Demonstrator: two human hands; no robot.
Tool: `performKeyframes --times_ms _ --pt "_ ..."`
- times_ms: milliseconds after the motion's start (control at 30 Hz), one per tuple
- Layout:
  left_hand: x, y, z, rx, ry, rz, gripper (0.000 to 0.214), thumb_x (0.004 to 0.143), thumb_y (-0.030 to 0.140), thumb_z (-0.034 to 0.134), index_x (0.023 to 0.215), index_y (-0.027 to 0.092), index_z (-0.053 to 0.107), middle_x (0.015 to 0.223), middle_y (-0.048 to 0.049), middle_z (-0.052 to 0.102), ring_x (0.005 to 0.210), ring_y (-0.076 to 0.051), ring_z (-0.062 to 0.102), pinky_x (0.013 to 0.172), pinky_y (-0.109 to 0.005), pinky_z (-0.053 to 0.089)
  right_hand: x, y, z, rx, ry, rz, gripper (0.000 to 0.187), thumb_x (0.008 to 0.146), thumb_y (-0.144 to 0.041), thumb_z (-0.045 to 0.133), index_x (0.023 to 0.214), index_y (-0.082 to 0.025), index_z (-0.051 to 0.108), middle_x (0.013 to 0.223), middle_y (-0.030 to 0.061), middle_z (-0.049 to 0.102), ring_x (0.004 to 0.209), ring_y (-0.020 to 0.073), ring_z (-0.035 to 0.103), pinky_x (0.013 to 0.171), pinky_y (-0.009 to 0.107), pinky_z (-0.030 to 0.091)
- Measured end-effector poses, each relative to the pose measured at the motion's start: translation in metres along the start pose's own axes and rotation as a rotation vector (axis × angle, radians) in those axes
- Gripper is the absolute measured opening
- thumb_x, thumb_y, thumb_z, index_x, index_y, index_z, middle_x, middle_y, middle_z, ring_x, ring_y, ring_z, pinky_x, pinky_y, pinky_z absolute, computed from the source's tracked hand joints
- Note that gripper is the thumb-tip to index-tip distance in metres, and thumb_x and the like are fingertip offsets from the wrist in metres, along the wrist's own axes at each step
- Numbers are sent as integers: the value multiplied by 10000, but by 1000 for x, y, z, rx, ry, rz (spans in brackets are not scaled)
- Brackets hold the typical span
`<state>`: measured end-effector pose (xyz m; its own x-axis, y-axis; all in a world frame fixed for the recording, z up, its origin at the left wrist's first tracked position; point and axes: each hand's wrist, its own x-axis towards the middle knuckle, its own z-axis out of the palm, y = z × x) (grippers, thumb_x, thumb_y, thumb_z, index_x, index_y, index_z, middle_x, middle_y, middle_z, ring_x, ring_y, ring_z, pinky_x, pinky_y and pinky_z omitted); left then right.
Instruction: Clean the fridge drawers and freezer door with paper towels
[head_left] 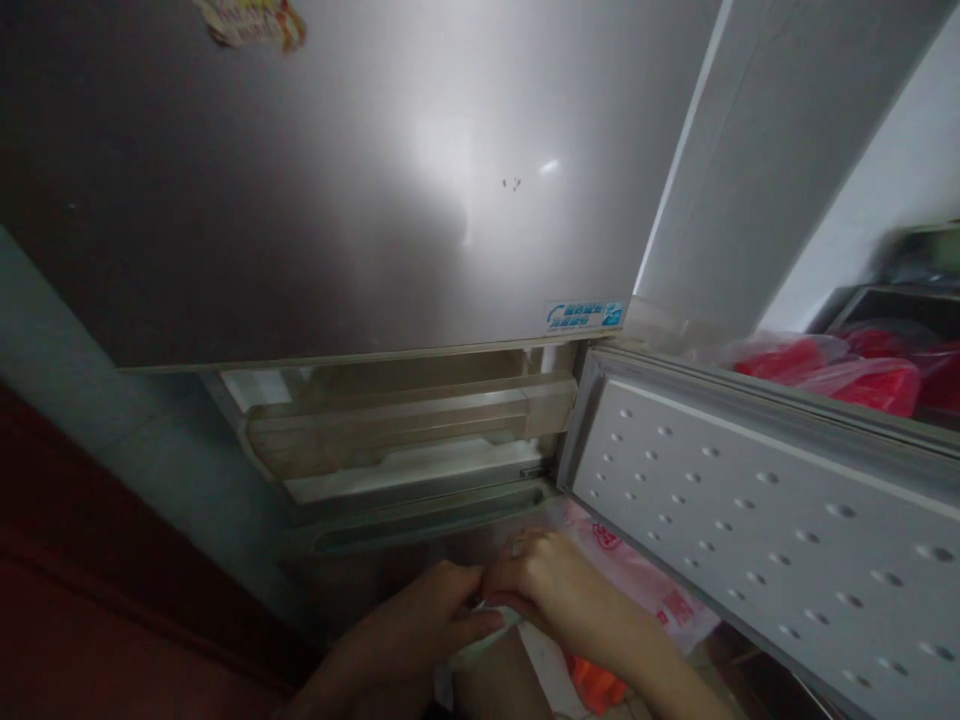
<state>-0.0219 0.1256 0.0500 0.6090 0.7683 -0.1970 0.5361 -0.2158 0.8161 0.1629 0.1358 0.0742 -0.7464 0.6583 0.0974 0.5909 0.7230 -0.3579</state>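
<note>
My left hand (442,605) and my right hand (544,580) are close together, low in the middle of the view, fingers curled inward. A pale greenish-white piece (491,640) shows just beneath them; its kind is unclear, and whatever lies between the fingers is hidden. Just beyond my hands is the lower compartment of a refrigerator. Inside it, a clear yellowish drawer (412,425) sits above a greenish drawer edge (435,530). The compartment's dimpled white door (750,530) stands swung out to the right.
The refrigerator's grey upper door (360,200) is closed above. A pink-and-white plastic bag (630,570) lies under the open door, near an orange-red item (596,685). Red plastic bags (862,370) rest behind that door. A dark red surface (112,600) stands at left.
</note>
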Motion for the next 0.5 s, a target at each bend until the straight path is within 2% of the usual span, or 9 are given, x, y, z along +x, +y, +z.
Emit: performKeyframes --times_ms 133,233,300,400,433,500 --pt "4 -11 6 -96 11 -8 299 847 362 494 999 182 678 1019 -49 716 915 -218 635 789 -285 454 9 -2 7 -65 5 -100 208 896 -303 544 790 -210 696 799 14 681 842 158 587 764 280 384" --pt "3 -25 12 -147 99 -37 349 866 391 459 1069 201 669 1078 -66 701 980 -239 623 887 -339 445 12 -4 7 -42 33 -114 220 923 -284 493 869 -223 697 826 14 665 860 157 570 754 280 407" --pt "-3 -32 14 -255 172 -25 364 872 417 466 1108 220 661 1136 -59 682 1052 -244 597 974 -378 407 11 -3 1 20 101 -104 231 937 -273 462 971 -233 687 889 22 665 889 159 572 778 286 434" --pt "-23 -48 14 -555 344 -57 384 850 478 520 1108 235 668 1139 -53 686 1076 -242 603 1012 -402 399 8 8 -14 95 339 -90 262 946 -261 438 1098 -232 649 1033 54 653 977 169 577 843 304 466" --pt "-34 -57 13 -658 457 -113 384 831 499 546 1076 238 683 1084 -55 708 1038 -245 627 968 -401 444 7 15 -20 100 448 -86 266 943 -254 439 1116 -233 640 1065 62 646 1004 173 577 861 310 471" --pt "-64 -80 9 -780 743 -226 368 791 523 592 993 237 708 914 -60 745 885 -255 686 784 -383 541 7 32 -32 68 688 -59 263 931 -237 450 1120 -240 634 1088 69 639 1029 180 579 881 325 476"
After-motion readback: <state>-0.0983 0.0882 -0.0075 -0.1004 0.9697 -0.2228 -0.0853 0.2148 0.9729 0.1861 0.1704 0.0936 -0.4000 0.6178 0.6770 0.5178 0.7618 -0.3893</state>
